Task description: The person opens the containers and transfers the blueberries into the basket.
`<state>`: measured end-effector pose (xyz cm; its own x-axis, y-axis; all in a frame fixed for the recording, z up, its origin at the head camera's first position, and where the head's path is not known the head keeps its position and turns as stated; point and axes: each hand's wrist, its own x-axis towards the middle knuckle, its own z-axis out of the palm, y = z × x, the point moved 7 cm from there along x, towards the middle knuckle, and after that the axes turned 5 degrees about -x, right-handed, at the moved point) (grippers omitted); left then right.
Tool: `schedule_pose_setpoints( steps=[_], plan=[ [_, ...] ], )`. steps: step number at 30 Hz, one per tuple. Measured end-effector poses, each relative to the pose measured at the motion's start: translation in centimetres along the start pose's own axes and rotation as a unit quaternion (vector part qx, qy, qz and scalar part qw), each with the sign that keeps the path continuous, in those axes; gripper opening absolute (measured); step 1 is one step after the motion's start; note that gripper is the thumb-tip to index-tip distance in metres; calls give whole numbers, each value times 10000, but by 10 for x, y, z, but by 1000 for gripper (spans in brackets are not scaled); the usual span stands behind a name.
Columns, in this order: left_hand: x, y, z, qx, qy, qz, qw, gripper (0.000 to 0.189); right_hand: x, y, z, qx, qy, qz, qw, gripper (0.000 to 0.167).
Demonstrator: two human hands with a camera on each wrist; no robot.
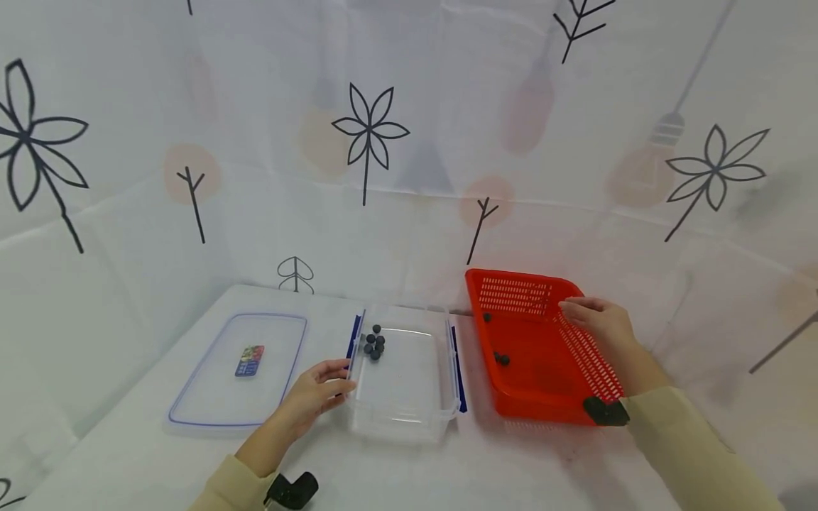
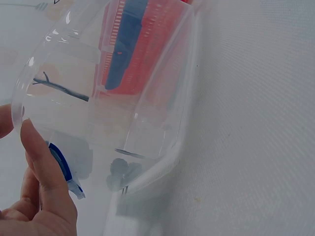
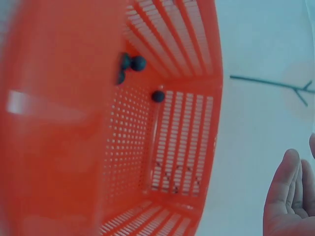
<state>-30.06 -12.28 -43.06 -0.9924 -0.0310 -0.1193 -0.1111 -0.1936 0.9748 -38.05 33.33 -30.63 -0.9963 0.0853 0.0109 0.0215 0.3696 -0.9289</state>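
Observation:
My left hand (image 1: 313, 394) grips the left rim of a clear plastic container (image 1: 402, 415), thumb and fingers on either side of the rim. Several small dark balls, like blueberries (image 1: 375, 344), cluster at the left inside it. To the right, a red plastic basket (image 1: 533, 408) with slotted sides holds a few more dark balls (image 3: 157, 96), lying toward its left side. My right hand (image 1: 601, 323) is over the basket's right rim, its fingers (image 3: 285, 179) nearly straight and close together. Nothing shows in that hand.
A clear lid with a blue edge (image 1: 211, 424) lies flat on the white table (image 1: 511, 472) at the left, a small colourful label (image 1: 249, 360) on it. Blue clips (image 1: 457, 369) hang at the container's sides. A patterned white cloth (image 1: 422, 234) rises behind the table.

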Motion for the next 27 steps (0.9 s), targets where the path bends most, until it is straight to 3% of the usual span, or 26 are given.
schedule_pose_setpoints(
  steps=[2, 10, 20, 27],
  plan=[
    [0, 0, 0, 0, -15, 4, 10000, 41, -6, -2, 3, -270, -73, -31, 9996, 46],
    [-1, 1, -1, 65, -90, 100, 9999, 44, -29, -6, 17, -482, -232, -208, 9984, 62],
    [0, -2, 0, 88, -36, 67, 9999, 44, -47, -7, 37, -200, -330, -285, 9988, 42],
    [-1, -2, 0, 45, -38, 33, 10000, 44, -56, -8, 55, 1, -447, -167, 9989, 43]
  ],
)
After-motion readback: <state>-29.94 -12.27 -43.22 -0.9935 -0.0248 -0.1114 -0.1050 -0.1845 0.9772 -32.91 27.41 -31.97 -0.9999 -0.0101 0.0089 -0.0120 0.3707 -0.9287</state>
